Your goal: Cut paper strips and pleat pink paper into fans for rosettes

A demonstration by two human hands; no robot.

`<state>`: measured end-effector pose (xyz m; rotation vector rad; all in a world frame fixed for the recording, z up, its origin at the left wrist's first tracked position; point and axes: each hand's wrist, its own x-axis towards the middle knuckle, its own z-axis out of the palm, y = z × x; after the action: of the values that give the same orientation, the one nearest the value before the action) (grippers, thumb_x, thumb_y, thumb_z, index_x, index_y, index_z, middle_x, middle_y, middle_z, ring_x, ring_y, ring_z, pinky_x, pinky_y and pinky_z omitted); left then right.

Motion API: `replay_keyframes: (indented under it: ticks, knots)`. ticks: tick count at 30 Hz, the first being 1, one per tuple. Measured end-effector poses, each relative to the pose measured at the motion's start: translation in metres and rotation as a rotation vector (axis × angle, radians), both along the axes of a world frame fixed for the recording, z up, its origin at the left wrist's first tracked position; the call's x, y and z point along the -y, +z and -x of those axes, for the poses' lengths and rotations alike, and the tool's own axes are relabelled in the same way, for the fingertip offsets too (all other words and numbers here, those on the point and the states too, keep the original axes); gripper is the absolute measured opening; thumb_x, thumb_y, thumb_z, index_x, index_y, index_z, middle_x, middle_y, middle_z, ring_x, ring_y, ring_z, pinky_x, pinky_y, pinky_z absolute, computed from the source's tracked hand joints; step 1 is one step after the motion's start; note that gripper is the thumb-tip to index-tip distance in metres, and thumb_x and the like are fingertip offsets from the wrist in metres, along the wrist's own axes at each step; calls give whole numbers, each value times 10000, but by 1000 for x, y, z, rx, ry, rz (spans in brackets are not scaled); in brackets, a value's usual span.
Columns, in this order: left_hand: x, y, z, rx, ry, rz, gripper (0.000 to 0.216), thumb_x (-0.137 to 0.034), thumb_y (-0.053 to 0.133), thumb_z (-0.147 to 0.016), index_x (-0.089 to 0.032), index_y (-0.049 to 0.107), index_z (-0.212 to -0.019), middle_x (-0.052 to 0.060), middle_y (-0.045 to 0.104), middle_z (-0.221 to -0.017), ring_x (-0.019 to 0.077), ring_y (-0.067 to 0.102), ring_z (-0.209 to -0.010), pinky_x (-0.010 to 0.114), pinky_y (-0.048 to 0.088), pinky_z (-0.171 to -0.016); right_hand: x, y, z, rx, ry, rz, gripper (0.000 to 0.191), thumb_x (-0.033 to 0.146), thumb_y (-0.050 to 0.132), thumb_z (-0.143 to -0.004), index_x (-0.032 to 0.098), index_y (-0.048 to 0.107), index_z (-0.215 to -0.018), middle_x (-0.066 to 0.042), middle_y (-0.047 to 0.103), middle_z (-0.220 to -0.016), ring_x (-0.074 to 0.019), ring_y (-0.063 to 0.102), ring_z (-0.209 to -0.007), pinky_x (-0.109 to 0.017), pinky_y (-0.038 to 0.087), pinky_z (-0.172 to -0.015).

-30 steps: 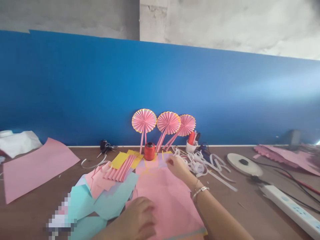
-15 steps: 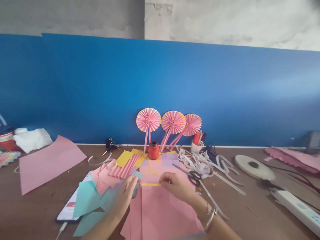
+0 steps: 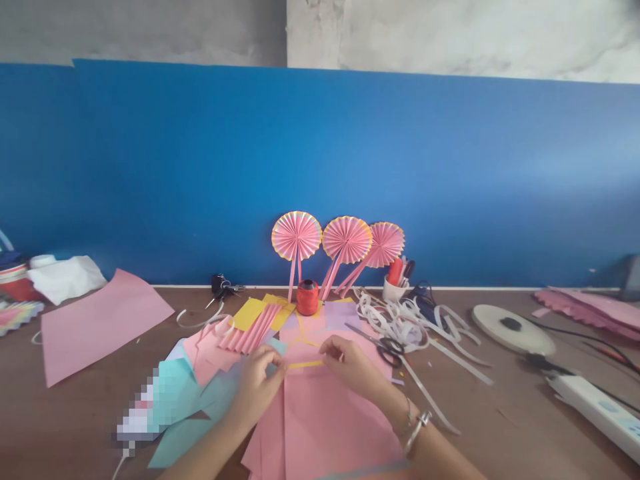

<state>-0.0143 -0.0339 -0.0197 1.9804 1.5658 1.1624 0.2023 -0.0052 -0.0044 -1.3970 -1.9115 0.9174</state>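
Note:
Both my hands hold a thin yellow paper strip (image 3: 306, 364) stretched between them over a large pink paper sheet (image 3: 320, 420). My left hand (image 3: 260, 387) pinches the strip's left end with closed fingers. My right hand (image 3: 353, 363), a bracelet on its wrist, pinches the right end. Just beyond lie a pleated pink paper (image 3: 250, 333) and yellow sheets (image 3: 250, 312).
Three pink paper fans (image 3: 345, 241) lean on the blue wall behind a red thread spool (image 3: 307, 297). Scissors (image 3: 385, 345) and white paper strips (image 3: 400, 320) lie to the right, then a round white disc (image 3: 513, 328) and a power strip (image 3: 595, 410). Teal paper (image 3: 180, 400) and a pink sheet (image 3: 95, 323) lie left.
My left hand came up from the near edge and took the strip's left end. My right hand drew back from near the spool with the strip. The view shifted slightly.

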Motion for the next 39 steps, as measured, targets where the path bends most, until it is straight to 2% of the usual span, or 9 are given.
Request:
replay_keyframes:
  ticks: [4, 8, 23, 39]
  knots:
    - [-2, -8, -1, -125, 47, 1, 185, -268, 483, -782, -210, 539, -615, 36, 604, -703, 216, 577, -733, 345, 452, -693, -1, -17, 0, 8, -12, -42, 252, 85, 445, -684, 170, 600, -863, 19, 563, -671, -124, 497, -617, -211, 350, -564]
    - [-3, -13, -2, -151, 57, 4, 187, -257, 467, -794, -209, 535, -627, 40, 592, -704, 224, 571, -748, 354, 446, -707, 0, -24, 0, 22, -16, -69, 283, 70, 430, -670, 176, 599, -871, 12, 577, -693, -129, 515, -625, -215, 358, -575]
    - [-2, -14, -3, -281, 58, 15, 179, -210, 459, -799, -210, 539, -640, 44, 586, -742, 228, 573, -781, 353, 451, -715, 0, -28, 1, 59, -12, -50, 314, 44, 417, -652, 181, 593, -873, 2, 618, -725, -137, 550, -647, -215, 373, -584]
    - [-1, -14, -3, -285, 45, 15, 174, -182, 444, -799, -207, 519, -644, 39, 568, -738, 217, 564, -767, 344, 447, -701, 3, -22, 1, 81, -24, -43, 306, 47, 418, -634, 177, 602, -840, 11, 605, -689, -126, 528, -612, -213, 356, -562]
